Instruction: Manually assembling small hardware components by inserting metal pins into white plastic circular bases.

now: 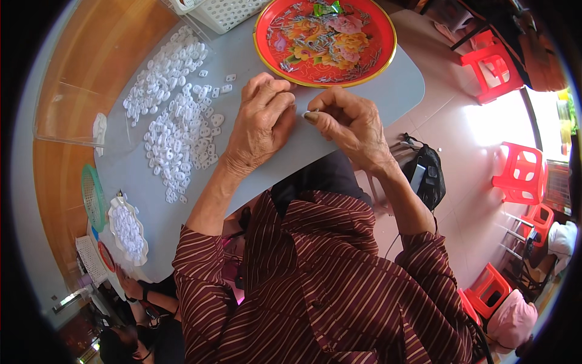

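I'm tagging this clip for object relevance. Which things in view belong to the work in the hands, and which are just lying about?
In the work:
- left hand and right hand, fingertips pinched together on something too small to make out
- white plastic pieces spread on the grey table
- red tray holding small metal parts

Lying about:
- white basket
- black bag
- red stools
- green strainer

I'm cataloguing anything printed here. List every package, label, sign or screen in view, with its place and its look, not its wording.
Green wrapper: a crumpled, shiny foil packet lying at the far rim of the red round tray, green with darker patches.
Clear plastic bag: on the grey table, left of the heap of small white parts, transparent and unprinted as far as can be seen.
No signs or screens can be made out.
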The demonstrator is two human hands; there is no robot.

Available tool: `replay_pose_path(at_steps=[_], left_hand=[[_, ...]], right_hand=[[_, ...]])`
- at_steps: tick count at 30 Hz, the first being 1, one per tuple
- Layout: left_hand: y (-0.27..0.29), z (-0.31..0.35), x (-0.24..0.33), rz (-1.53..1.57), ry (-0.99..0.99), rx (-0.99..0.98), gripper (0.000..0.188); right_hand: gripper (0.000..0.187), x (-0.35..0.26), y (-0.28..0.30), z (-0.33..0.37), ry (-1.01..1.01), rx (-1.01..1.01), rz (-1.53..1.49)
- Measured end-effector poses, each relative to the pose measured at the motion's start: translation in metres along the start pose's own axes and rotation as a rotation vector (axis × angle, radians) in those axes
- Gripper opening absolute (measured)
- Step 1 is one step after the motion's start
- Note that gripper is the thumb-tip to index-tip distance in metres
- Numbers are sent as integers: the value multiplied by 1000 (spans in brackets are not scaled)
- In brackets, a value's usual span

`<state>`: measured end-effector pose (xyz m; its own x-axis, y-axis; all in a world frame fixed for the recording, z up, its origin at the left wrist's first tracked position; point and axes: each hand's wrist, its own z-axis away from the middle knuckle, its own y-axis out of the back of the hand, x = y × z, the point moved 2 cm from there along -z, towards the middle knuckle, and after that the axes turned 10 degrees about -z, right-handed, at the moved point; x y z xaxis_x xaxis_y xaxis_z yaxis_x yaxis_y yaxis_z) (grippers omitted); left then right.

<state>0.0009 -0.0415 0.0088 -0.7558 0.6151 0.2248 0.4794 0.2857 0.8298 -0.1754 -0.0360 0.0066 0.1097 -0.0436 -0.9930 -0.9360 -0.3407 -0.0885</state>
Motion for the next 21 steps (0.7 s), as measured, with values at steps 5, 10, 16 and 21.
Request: replay_pose_path(at_steps=[5, 10, 16, 21], left_hand=[[10, 8, -4, 1, 107, 85, 22], [14, 7, -15, -97, 140, 70, 22], [5, -6, -15, -74, 153, -169, 21], [2, -7, -11, -76, 84, -156, 20]], right_hand=[[14, 2, 0, -1, -31, -9, -31], [10, -1, -2, 1, -117, 31, -181], [9, 0, -3, 2, -80, -2, -158], [11, 0, -2, 1, -17, 5, -123]])
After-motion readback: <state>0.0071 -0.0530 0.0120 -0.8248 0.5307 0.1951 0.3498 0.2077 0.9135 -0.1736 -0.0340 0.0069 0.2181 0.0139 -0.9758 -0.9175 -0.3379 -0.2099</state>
